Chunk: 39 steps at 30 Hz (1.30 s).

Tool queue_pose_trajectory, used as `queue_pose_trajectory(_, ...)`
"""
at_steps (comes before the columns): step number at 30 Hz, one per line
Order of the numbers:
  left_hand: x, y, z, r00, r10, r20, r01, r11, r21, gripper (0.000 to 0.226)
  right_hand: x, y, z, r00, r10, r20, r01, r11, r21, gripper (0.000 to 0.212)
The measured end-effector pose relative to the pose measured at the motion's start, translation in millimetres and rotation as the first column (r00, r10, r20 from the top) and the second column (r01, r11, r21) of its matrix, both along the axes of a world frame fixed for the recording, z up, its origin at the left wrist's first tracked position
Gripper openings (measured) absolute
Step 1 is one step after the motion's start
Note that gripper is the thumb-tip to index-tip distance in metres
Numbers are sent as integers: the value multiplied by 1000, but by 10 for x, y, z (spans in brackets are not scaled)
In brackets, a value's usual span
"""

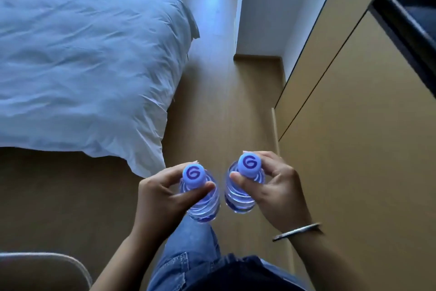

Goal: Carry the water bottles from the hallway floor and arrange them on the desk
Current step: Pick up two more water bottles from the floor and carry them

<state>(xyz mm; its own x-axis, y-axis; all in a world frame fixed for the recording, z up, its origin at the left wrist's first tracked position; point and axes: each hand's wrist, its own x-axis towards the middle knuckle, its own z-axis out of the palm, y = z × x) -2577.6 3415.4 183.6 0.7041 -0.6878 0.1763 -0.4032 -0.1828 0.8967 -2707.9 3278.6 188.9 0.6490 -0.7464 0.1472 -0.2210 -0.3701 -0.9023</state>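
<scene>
I hold one bottle (204, 201) in my left hand (162, 194) and another bottle (243, 192) in my right hand (276, 187), each grip pinching just under the cap, beside the bed (89, 66). They seem full and heavy, with smooth plastic that may slip.

1. Left hand (160, 192) out front, thumb and fingers (188, 192) curled, pinching a bottle cap (193, 174).
2. Right hand (274, 190) level beside it, pinching its own cap (249, 164); bangle (297, 231) on the wrist.
</scene>
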Motion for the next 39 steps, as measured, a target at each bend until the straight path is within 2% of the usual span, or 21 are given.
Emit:
queue_pose_trajectory(9, 1573, -1116, 21, 999, 6, -51, -6, 1000, 2, 27, 1589, -1086, 35, 998, 57, -5, -57, 998, 27, 18)
queue_pose_trajectory(13, 2378, -1658, 128, 999, -25, 28, 25, 1000, -11, 51, 2361, -1528, 80, 1000, 4, -6, -4, 999, 44, 17)
queue_pose_trajectory(17, 3058, -2156, 237, 998, -46, 49, 47, 999, -23, 56, 2998, -1971, 136, 999, -47, 24, 45, 996, 72, 21)
queue_pose_trajectory(22, 3708, -2707, 187, 997, -74, 13, 74, 997, -8, 50, 3543, -2480, 146, 996, -87, 34, 84, 993, 86, 24)
queue_pose_trajectory(26, 4130, -3212, 114, 996, -91, -14, 91, 996, -2, 26, 3936, -3007, 91, 995, -93, 21, 90, 989, 119, 28)
queue_pose_trajectory(29, 4451, -3699, 114, 995, -102, -4, 102, 995, 4, 24, 4244, -3499, 29, 996, -87, 12, 85, 987, 140, 28)
queue_pose_trajectory(34, 5042, -4667, 116, 997, -80, 12, 80, 997, 10, 33, 4839, -4491, -8, 999, 9, -41, -7, 998, 55, 19)
queue_pose_trajectory(37, 5343, -5167, 176, 996, -78, 43, 77, 997, 18, 50, 5197, -5003, 52, 996, 66, -61, -68, 997, -24, 33)
queue_pose_trajectory(39, 5612, -5536, 165, 998, -42, 50, 41, 999, 20, 47, 5479, -5422, 69, 996, 80, -35, -81, 996, -32, 38)
